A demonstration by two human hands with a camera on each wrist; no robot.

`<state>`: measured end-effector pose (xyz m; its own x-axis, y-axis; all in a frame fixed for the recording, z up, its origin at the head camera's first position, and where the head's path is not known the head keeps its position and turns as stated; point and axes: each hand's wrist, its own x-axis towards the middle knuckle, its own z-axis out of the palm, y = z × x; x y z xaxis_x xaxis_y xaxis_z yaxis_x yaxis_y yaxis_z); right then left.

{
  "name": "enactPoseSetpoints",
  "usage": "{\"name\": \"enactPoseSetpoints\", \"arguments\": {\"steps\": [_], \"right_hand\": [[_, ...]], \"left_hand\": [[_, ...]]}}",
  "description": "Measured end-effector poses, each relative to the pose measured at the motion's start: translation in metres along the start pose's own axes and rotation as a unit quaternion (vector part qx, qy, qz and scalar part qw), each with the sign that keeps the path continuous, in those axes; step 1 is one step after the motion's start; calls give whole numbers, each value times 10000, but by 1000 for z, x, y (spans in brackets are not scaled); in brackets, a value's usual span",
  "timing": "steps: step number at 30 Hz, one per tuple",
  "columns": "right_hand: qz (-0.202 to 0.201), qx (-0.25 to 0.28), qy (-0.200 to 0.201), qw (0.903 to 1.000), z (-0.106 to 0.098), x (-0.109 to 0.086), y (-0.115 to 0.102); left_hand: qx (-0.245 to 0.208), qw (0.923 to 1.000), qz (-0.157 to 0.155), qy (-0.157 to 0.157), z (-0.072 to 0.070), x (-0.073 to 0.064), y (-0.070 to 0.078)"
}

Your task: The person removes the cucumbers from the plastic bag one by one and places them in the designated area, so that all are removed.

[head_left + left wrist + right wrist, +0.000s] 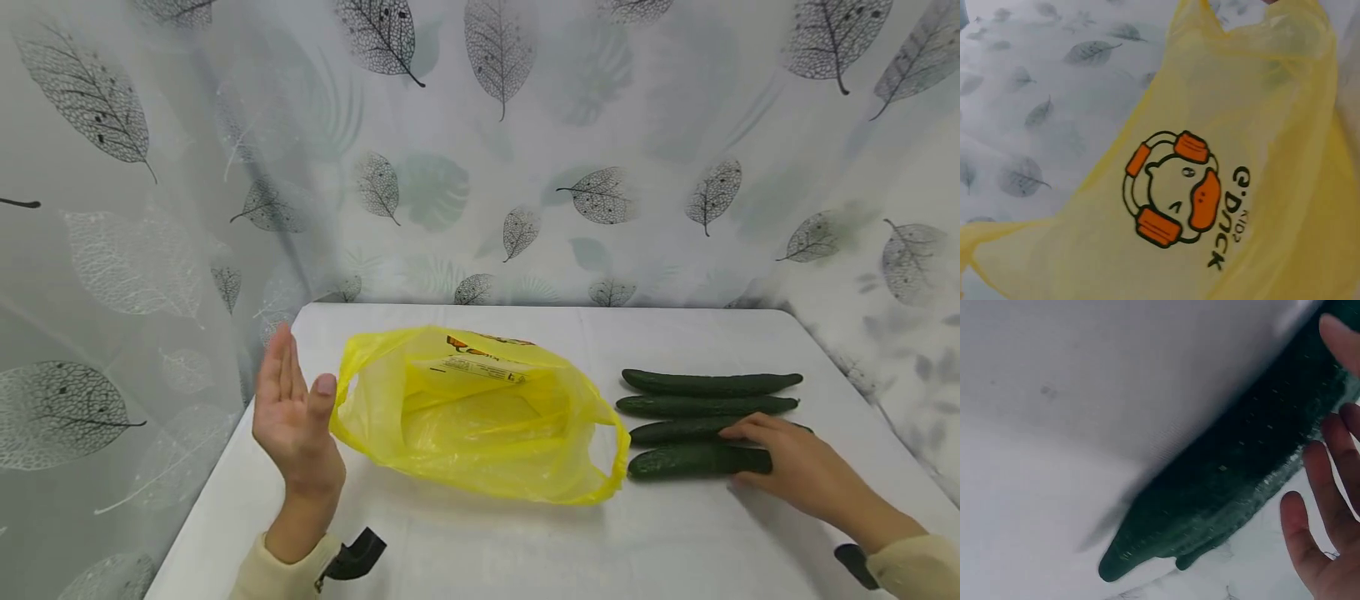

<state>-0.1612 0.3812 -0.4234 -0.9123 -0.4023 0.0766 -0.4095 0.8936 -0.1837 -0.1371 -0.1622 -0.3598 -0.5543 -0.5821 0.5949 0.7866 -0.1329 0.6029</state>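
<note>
A yellow plastic bag (480, 475) lies on the white table with its mouth open toward me; in the left wrist view a printed duck shows on the bag (1260, 112). My left hand (296, 425) is raised at its left side, fingers straight, holding nothing. Right of the bag several dark green cucumbers lie in a stack of rows. My right hand (795, 462) straddles the right end of the nearest cucumber (690, 461), thumb on the near side and fingers on the far side. In the right wrist view the fingers are spread beside the cucumber (1229, 462); firm contact is unclear.
The farther cucumbers, including the farthest cucumber (712, 383), lie roughly parallel beyond the right hand. A leaf-patterned curtain (525, 167) hangs behind the white table (480, 550) and at both its sides. The bag's right handle loop reaches close to the nearest cucumber's left tip.
</note>
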Motion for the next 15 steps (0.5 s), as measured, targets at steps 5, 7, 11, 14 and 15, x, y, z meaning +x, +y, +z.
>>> {"name": "enactPoseSetpoints", "arguments": {"steps": [5,7,11,14,15], "right_hand": [[182,150,-327,9992,-15,5,-9],[195,228,-296,9991,-23,7,-14],[242,376,-176,9988,-42,17,-27],[291,411,-85,9987,-57,28,-37],[301,426,-34,9986,-62,32,-41]], "left_hand": [[-80,9987,446,-242,15,23,12],[-114,9978,558,-352,23,30,16],[-15,9959,630,-652,41,41,22],[921,9851,206,-1438,52,48,28],[1457,9733,43,-1774,55,50,30]]}}
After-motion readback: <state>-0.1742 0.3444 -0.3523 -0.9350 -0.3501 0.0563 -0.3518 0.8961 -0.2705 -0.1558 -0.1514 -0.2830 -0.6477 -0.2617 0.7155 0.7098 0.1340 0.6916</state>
